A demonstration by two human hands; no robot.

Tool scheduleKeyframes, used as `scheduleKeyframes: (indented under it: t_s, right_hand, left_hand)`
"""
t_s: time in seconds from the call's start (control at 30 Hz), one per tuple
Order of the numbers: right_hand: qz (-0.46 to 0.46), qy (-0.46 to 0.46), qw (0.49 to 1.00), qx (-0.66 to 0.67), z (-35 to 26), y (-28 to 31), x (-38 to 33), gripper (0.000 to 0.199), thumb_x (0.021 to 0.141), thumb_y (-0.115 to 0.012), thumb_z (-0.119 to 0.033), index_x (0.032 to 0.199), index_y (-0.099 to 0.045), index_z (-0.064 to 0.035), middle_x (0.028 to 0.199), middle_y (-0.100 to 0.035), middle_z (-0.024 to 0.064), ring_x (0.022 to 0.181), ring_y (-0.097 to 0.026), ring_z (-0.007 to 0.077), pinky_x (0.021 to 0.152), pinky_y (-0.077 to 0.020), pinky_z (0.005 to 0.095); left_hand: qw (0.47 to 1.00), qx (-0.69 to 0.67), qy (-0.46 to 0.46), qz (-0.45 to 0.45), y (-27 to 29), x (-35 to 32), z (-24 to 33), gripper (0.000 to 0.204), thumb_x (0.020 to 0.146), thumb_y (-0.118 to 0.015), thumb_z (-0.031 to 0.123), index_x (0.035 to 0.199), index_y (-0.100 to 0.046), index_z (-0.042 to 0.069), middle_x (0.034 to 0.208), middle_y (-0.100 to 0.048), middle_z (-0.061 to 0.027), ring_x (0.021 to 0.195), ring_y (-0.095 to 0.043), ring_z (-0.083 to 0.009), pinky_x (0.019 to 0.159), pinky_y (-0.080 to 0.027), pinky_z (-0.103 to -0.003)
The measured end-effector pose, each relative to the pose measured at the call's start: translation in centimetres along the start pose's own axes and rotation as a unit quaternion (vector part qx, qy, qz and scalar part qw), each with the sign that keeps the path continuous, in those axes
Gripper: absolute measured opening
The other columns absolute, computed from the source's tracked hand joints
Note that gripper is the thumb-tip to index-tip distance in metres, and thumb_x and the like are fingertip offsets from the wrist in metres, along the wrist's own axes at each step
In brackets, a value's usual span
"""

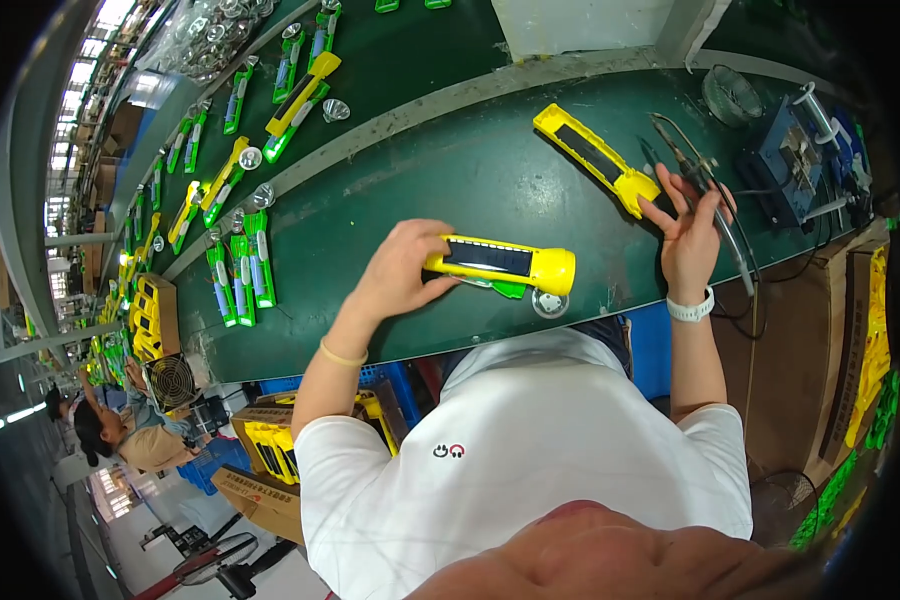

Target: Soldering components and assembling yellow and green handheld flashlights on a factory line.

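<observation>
My left hand (402, 268) is closed round the back end of a yellow flashlight casing (485, 258) with a dark solar panel on its upper face. Below that casing a green part (508, 289) sticks out, and a round silver reflector (550, 302) sits by its head end. In my right hand (692, 235) is a soldering iron (692, 165), its tip pointing away from me and its cable trailing down. A second yellow casing (595, 158), hollow side up, lies beside my right fingers; the thumb is close to its wide end, and I cannot tell if they touch.
Several green flashlight bodies (238, 275) with reflectors lie along the left of the green bench (370, 190). A blue soldering machine (782, 165) and a glass dish (732, 95) stand at the right. Boxes of yellow casings (270, 450) stand below left; a co-worker (135, 435) is farther off.
</observation>
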State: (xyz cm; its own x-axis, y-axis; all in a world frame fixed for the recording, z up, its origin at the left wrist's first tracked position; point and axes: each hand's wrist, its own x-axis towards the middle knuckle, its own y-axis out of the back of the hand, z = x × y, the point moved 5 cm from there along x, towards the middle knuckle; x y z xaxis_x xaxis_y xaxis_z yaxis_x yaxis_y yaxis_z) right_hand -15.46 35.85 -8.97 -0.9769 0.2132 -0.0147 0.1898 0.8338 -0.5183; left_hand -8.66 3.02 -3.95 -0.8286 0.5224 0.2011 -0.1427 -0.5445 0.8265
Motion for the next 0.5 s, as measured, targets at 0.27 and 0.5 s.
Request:
scheduleKeyframes:
  t_s: [0.27,0.5]
  right_hand:
    - [-0.074,0.08,0.98,-0.164,1.1,0.8,-2.8,0.033,0.097,-0.038,-0.023,0.121,-0.023,-0.0071,0.12,-0.046,0.0237,0.108,-0.054,0.0357,0.065,-0.0584,0.0373]
    - [-0.107,0.055,0.977,-0.178,2.2,0.8,-2.3,0.033,0.097,-0.038,-0.028,0.121,-0.026,-0.0087,0.116,-0.053,0.0216,0.107,-0.055,0.0369,0.087,-0.0478,0.0473]
  left_hand:
    - [0.966,0.063,0.11,0.225,2.5,6.0,-9.8,0.049,0.064,-0.077,0.013,0.101,-0.047,0.004,0.097,-0.05,-0.0172,0.087,-0.053,-0.0361,0.076,-0.046,-0.04]
    - [0.945,0.106,0.304,-0.053,8.7,17.7,-19.9,0.051,0.068,-0.072,0.049,0.092,-0.06,0.005,0.091,-0.061,-0.0153,0.089,-0.059,-0.0304,0.078,-0.048,-0.038]
